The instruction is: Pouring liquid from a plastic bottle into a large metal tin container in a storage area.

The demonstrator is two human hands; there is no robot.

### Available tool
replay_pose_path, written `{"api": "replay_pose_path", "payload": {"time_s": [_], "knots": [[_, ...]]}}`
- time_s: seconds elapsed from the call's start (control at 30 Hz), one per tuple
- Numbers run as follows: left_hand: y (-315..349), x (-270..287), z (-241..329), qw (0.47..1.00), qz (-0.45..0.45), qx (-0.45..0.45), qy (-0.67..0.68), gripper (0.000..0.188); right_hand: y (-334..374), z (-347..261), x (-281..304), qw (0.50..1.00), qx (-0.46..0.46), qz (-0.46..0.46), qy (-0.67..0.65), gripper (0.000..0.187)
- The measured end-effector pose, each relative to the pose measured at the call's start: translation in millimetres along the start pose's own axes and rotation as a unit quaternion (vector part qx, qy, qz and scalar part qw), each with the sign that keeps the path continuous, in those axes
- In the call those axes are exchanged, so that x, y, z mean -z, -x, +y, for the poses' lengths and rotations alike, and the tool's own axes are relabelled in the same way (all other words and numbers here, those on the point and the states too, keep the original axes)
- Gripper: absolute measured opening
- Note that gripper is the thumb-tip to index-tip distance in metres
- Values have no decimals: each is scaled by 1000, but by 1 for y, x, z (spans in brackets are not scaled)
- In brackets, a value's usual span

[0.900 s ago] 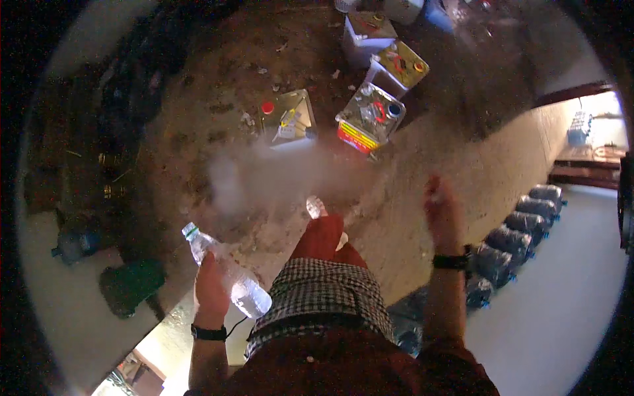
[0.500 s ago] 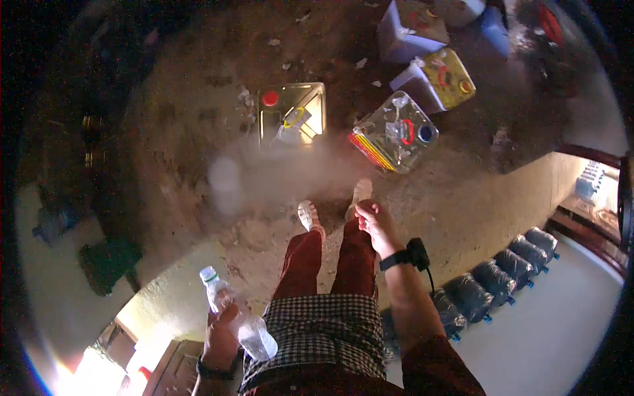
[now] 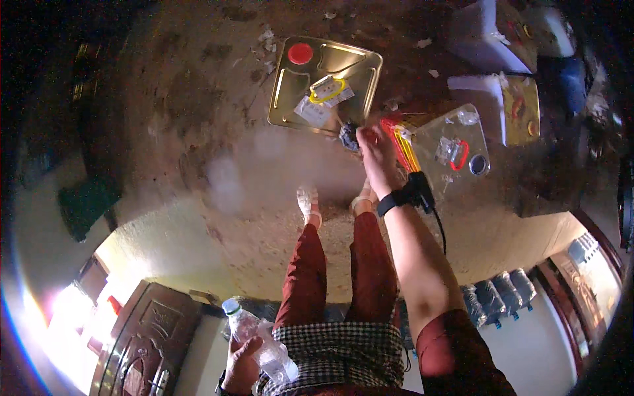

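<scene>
My left hand (image 3: pixel 242 366) is wrapped round a clear plastic bottle (image 3: pixel 261 346) with a pale blue cap, held tilted near my waist. My right hand (image 3: pixel 376 153) reaches forward with fingers curled. At its fingertips is a dark grey crumpled wad (image 3: pixel 349 135), apparently pinched; its kind is unclear. Beyond that hand sits a square gold tin (image 3: pixel 290 99) with a red cap and a yellow handle. To the right stands another square tin (image 3: pixel 436 135), with a red handle, a dark round cap and a red-and-yellow side, partly behind my right hand.
More square containers (image 3: pixel 522 112) stand at the far right. A green object (image 3: pixel 89 198) is at the left. Behind me are a brown carved door (image 3: pixel 155 330) and a row of dark wrapped bottles (image 3: pixel 505 294) along the wall. Scraps litter the stained floor. A hazy smear blurs the middle.
My right hand has moved forward toward the gold tin, and the grey wad now shows at its fingers. The tins appear higher and farther right. My left hand still holds the bottle.
</scene>
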State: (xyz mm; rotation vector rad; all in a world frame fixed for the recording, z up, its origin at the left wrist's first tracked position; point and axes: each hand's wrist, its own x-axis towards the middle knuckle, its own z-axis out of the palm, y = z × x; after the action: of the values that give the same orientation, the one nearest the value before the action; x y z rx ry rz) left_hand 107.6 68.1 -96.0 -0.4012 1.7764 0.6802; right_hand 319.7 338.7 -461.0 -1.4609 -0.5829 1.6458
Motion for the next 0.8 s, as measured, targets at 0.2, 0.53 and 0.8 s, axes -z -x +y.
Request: {"api": "replay_pose_path", "payload": {"time_s": [0.2,0.53,0.8], "knots": [[-4,3,-16,999,12,36,35,56,-58,-26,-43,981,-3,-49,186,20],[-2,4,-29,995,25,30,90,62,-81,-27,-86,936,-279,-68,-203,14],[2,-3,-24,994,34,15,100,64,-70,-20,-93,941,-281,-37,-187,15]]}}
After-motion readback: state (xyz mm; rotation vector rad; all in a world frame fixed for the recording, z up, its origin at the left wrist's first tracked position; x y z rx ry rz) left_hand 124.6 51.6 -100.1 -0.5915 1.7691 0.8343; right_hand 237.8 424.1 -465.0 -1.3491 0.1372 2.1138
